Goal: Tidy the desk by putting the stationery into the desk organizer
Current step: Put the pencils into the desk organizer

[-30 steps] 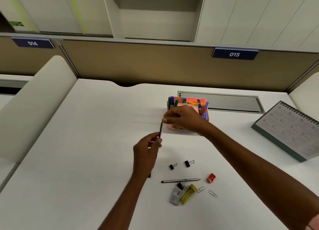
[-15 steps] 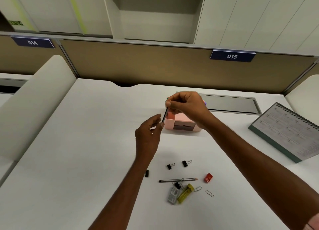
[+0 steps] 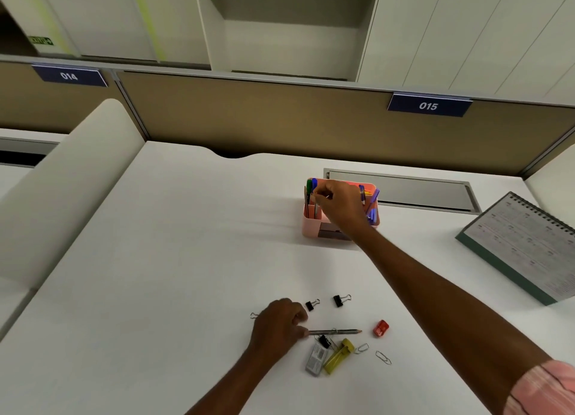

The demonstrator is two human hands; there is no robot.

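Right hand [image 3: 340, 204] over pink organizer [image 3: 311, 225], grip unclear; left hand [image 3: 278, 327] pinching pencil [image 3: 337, 331] end.

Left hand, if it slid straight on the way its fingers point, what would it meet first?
The pencil: the left hand seems to touch its blunt end. Beyond the tip, likely the red sharpener.

A light pink fabric sleeve [image 3: 543, 389] with thin dark wavy lines covers the person's right arm at the lower right corner, its edge bunched; from there the forearm runs bare to the right hand [image 3: 339, 203]; the left forearm and left hand [image 3: 277, 327] are bare too.
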